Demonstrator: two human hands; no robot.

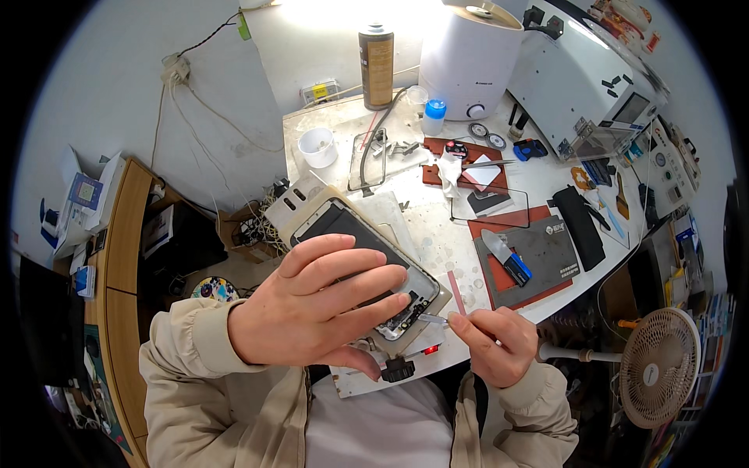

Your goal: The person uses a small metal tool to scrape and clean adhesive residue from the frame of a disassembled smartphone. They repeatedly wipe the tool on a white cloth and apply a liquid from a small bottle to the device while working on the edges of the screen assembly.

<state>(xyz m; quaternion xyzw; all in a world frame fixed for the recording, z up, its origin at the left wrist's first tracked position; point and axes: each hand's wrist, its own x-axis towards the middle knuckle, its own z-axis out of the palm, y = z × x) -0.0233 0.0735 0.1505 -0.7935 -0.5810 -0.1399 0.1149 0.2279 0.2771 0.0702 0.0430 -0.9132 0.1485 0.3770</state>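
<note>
A phone part with a black inner face and metal-coloured edge (337,220) lies slanted on a pale holder (299,195) with a black knob (398,369) at its near end. Spread over it is my left hand (324,300), fingers stretched, fingertips at its surface; whether they press on it I cannot tell. The hand hides much of the middle. My right hand (499,343) pinches a thin metal-tipped tool (431,318), its tip at the phone part's near right corner. The tool's exact kind is unclear.
A grey mat (538,249) carries a folding knife (507,259) to the right. Behind are a white cup (317,147), a spray can (377,66), a blue-capped bottle (434,117), a white humidifier (468,62) and a white machine (577,78). A fan (659,366) stands at right.
</note>
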